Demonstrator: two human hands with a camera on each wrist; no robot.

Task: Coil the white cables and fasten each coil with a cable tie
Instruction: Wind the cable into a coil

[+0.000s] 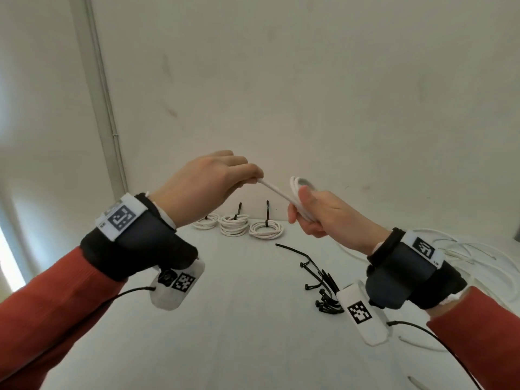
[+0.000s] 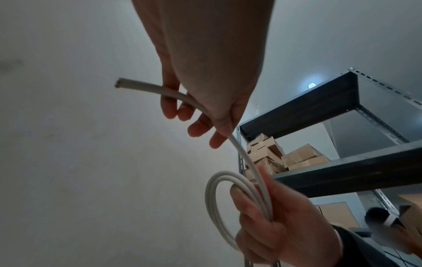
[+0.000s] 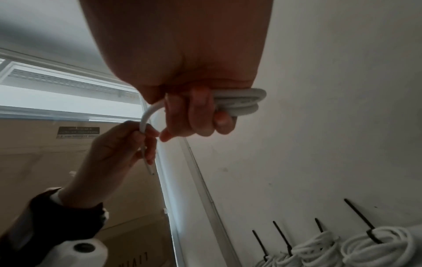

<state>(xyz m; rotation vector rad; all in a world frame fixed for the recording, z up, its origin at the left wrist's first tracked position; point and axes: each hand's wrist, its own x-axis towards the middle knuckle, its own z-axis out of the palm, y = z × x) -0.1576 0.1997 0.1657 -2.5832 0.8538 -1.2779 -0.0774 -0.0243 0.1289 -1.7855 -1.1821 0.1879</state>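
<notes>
Cable (image 1: 275, 191): light, springy, I judge.
Right hand (image 1: 329, 218): I clasp its loops.
Left hand (image 1: 208, 184): pinches free end.

The bench (image 1: 239, 347) is viewed downward from the head; the left hand (image 1: 205, 187) and right hand (image 1: 326, 218) are shared closely, from below, by both wrist views.

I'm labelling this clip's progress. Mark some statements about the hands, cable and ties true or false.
1. The right hand grips a coil of round white cable. True.
2. The left hand holds nothing. False: it pinches the cable's free end.
3. A black tie already binds the held coil. False: none shows on it.
4. Tied white coils lie on the white table by the wall. True.
5. Loose black plastic cable ties lie under the left hand. False: they lie below the right hand.
</notes>
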